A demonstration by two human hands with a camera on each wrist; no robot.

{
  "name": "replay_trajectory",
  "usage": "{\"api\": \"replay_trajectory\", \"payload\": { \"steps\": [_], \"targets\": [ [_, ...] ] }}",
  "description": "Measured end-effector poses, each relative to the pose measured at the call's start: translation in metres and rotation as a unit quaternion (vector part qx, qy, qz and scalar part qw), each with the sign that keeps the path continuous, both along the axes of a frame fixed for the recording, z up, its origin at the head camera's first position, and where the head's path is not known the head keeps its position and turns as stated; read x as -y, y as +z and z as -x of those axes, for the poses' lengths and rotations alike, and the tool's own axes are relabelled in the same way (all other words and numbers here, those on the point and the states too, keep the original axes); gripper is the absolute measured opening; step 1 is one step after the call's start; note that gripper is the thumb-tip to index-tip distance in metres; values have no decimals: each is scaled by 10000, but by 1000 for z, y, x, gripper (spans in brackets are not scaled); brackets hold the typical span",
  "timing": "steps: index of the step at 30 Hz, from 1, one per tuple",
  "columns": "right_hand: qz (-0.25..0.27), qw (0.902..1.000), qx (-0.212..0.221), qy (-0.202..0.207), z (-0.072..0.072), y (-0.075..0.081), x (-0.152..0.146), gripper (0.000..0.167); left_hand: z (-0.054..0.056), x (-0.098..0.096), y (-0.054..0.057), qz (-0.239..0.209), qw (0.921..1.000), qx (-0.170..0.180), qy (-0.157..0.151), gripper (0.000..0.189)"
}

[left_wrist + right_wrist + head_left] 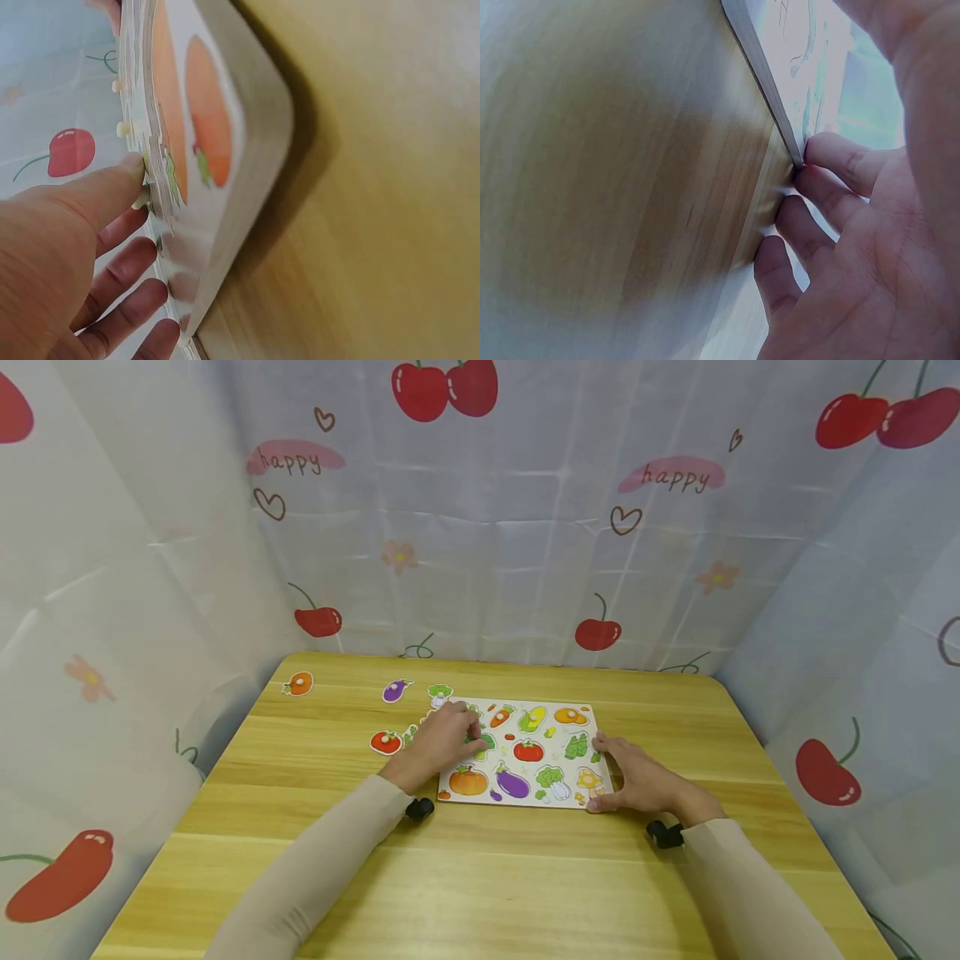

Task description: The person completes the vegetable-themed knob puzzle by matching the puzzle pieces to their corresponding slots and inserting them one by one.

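Observation:
A white puzzle board (551, 745) with vegetable pictures lies on the table. Over its left part, my left hand (442, 739) pinches the knob of the broccoli piece (487, 741) between thumb and index finger; the other fingers of this hand (52, 247) spread loosely, and the knob is partly hidden. My right hand (645, 777) rests against the board's right edge, thumb at the near corner. In the right wrist view its fingers (840, 163) are fairly straight, tips touching the edge. Carrot (501, 717), corn (533, 719) and tomato (528, 751) show on the board.
Loose pieces lie left of the board: an orange pumpkin-like one (300, 683), an eggplant (394, 691), a tomato (386, 742) and a leafy cabbage (440, 692). Others are partly covered by the left hand. A printed curtain (480, 585) surrounds the wooden table (480, 885).

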State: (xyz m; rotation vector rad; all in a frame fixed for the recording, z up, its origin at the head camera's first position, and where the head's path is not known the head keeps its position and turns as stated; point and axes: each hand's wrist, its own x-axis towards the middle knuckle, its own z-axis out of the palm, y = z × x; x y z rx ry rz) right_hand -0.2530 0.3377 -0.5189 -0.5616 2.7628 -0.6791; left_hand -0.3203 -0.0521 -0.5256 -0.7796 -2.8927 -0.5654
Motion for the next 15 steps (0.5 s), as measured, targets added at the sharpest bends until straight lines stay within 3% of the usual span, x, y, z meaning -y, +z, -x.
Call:
{"api": "replay_trajectory", "payload": {
  "steps": [7,15],
  "targets": [
    [-22,10000,20,-29,-1,0,0,125,0,-2,-3,96,9998,-157,-46,23],
    [-31,10000,0,-31,0,0,-1,125,-2,-1,0,150,9999,1,-18,23]
  ]
}}
